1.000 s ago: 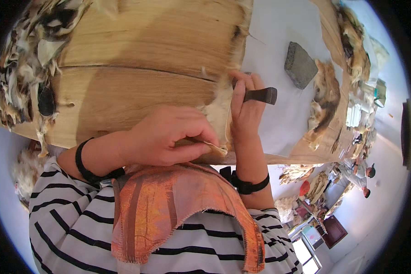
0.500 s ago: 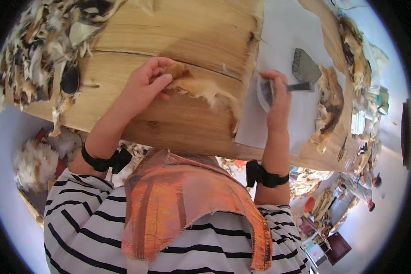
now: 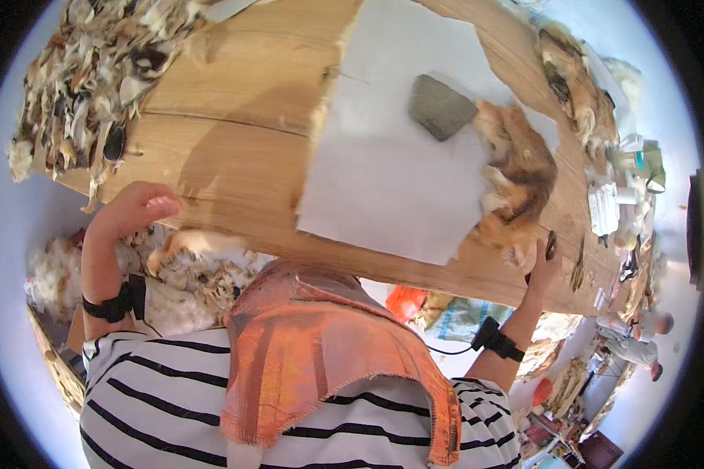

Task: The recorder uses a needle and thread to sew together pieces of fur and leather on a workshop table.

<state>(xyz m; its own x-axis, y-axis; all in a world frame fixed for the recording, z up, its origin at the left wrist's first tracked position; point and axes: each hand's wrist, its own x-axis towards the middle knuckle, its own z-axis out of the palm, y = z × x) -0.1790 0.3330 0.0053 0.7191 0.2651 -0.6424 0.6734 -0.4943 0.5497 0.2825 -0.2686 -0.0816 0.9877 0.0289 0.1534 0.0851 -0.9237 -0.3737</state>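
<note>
1 broad shadow [image 3: 238,152] crosses the plank table [image 3: 199,90]; a pale wall [image 3: 677,262] shows far right.

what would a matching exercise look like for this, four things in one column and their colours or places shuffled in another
1. stone
2. fur scraps
3. cloth
4. right hand

A. orange, over a striped shirt
B. beside a small dark object near the front edge of the table
C. grey, on a white sheet
D. massed at the table's left end

Pairs: 1-C; 2-D; 3-A; 4-B
</note>
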